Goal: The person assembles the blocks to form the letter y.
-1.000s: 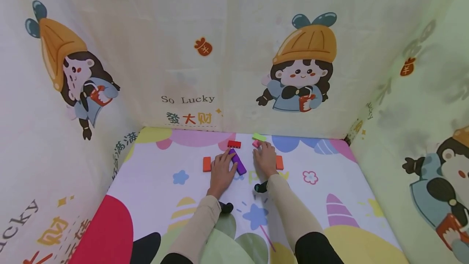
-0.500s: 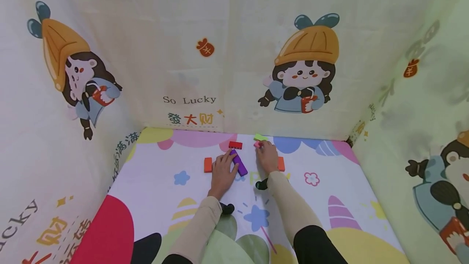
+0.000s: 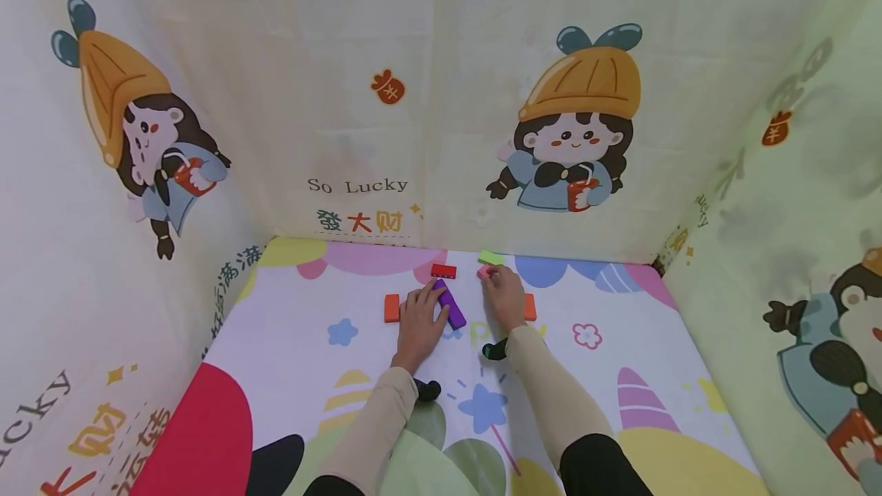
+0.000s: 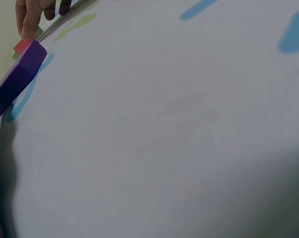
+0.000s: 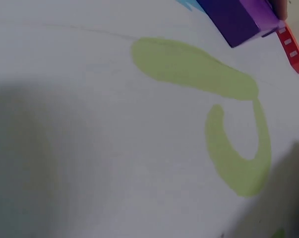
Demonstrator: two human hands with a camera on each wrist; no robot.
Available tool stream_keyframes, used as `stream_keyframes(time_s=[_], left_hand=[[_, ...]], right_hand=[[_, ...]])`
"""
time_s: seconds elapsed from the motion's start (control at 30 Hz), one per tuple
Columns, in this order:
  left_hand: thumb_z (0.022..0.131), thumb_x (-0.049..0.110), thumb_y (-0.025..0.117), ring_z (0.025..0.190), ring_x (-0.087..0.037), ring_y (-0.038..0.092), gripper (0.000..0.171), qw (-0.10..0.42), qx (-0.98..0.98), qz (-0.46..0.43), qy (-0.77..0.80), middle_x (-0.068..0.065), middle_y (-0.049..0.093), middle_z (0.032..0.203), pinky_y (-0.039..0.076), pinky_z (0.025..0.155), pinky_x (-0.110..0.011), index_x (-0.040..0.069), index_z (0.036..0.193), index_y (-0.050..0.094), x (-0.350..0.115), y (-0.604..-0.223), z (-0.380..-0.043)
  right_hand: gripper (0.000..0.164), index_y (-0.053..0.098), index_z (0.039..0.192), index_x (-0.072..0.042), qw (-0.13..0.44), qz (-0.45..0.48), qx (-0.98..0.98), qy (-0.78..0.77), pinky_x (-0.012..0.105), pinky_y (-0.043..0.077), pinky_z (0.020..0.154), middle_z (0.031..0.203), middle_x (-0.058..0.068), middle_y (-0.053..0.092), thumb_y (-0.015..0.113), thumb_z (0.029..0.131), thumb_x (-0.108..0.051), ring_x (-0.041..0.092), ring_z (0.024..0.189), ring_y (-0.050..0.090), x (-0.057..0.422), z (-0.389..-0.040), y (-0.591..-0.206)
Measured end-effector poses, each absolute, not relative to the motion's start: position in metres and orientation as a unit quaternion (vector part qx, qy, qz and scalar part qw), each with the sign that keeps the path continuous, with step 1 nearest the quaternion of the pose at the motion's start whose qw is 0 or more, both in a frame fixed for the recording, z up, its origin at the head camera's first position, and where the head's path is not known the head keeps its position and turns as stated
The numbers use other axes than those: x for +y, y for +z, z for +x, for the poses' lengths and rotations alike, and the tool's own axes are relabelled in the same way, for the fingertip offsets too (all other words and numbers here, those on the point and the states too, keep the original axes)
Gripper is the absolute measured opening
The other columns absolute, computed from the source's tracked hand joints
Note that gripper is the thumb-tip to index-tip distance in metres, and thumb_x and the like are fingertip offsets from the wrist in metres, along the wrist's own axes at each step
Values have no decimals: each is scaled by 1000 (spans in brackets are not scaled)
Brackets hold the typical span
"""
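My left hand (image 3: 416,327) holds a long purple block (image 3: 450,305) that lies slantwise on the printed mat, its fingers at the far end and its thumb along the near side. In the left wrist view the purple block (image 4: 21,74) crosses the upper left corner, a fingertip against it. My right hand (image 3: 504,298) pinches a small pink block (image 3: 483,272), whose other side is hidden by the fingers. Right behind that sits a lime green block (image 3: 491,258). From the left wrist, the right hand (image 4: 34,15) shows with a fingertip on the pink block (image 4: 24,47).
A red block (image 3: 444,272) with pale marks on its side lies beyond the purple one. Orange blocks flank the hands, one orange block (image 3: 391,308) at left and another orange block (image 3: 530,307) at right. Printed cloth walls (image 3: 455,136) enclose the mat (image 3: 289,327).
The right hand's fingers have drawn in a little around the pink block. The left hand stays on the purple block, and the head view has shifted slightly.
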State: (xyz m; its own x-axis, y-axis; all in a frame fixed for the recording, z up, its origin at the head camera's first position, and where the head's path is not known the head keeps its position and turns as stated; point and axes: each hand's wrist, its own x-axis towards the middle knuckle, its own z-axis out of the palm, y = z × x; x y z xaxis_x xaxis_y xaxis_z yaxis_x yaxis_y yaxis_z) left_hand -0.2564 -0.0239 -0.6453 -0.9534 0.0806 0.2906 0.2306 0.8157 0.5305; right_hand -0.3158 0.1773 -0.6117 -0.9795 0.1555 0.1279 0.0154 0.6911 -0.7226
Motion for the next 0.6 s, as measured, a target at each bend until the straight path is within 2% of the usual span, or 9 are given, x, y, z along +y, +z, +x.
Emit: stream_keyframes(time_s=[0.13,0.23,0.37,0.6], left_hand=[[104,42,61,141,-29,46,52,123,-944,-83,-294,0,42,166,40,114,-53,22,151,55,-24,-646,-257],[104,42,61,141,-30,46,51,125,-944,-83,-293,0,42,167,40,114,-53,22,151,55,-23,-648,-259],[103,41,62,140,-30,46,50,135,-942,-83,-297,0,43,166,40,113,-54,23,150,57,-23,-650,-260],[104,42,60,141,-29,45,51,123,-944,-82,-295,1,40,168,40,114,-53,24,152,54,-24,-651,-260]], right_hand=[[25,70,122,-9,111,-31,-911,395,49,51,108,129,12,71,67,102,-25,32,119,63,177,-311,-613],[23,70,121,-10,126,-15,-911,391,45,54,98,127,10,71,66,102,-23,30,107,62,176,-306,-612],[22,68,121,-13,128,-7,-916,380,38,50,84,124,7,69,66,102,-24,26,95,57,172,-298,-609],[25,66,125,-16,110,-13,-922,371,31,48,80,131,4,64,66,103,-26,21,94,56,165,-275,-603]])
